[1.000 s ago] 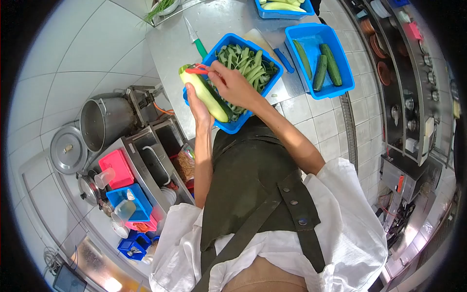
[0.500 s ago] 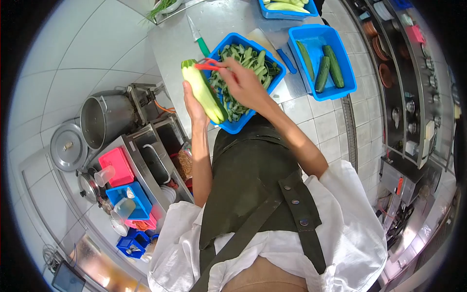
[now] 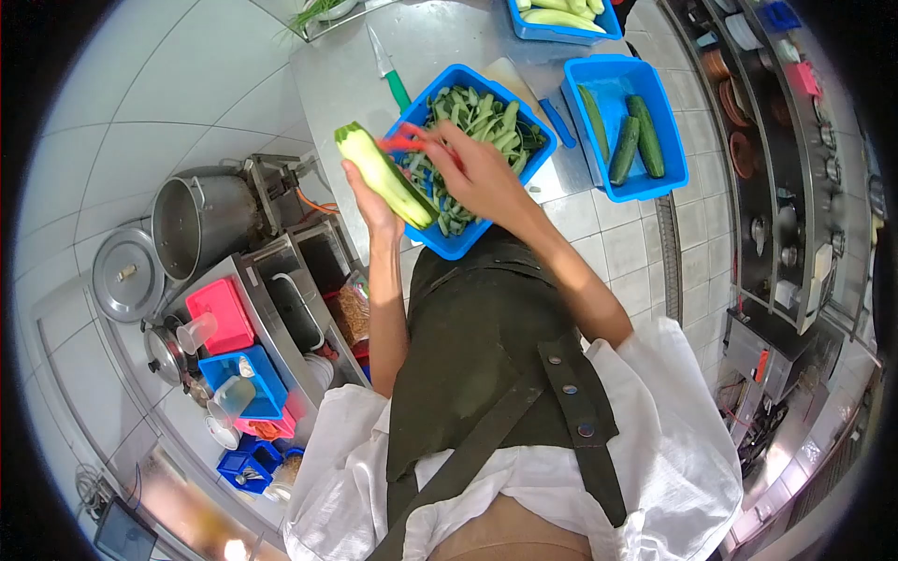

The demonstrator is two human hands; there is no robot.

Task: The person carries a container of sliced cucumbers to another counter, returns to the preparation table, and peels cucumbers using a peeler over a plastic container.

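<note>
My left hand [image 3: 376,208] is closed around a partly peeled zucchini [image 3: 382,176], pale where the skin is off and dark green along its right side. A red peeler [image 3: 404,142], smeared by motion, is gripped in my right hand [image 3: 472,173] just right of the zucchini's upper part; whether its blade touches the skin I cannot tell. Below both hands stands a blue tub [image 3: 451,245] heaped with green peelings [image 3: 486,126]. In another blue tub [image 3: 645,192] to the right lie three unpeeled zucchini [image 3: 624,150].
A green-handled knife [image 3: 398,91] lies on the steel table [image 3: 327,79] left of the peelings tub. Right of it, a blue-handled knife [image 3: 558,123] lies by a cutting board. Pale peeled zucchini fill a far blue tub [image 3: 566,35]. A large pot [image 3: 192,229] stands at left.
The zucchini has tilted further left at its top and shows more peeled flesh. My right hand has shifted slightly with the peeler, which is now blurred.
</note>
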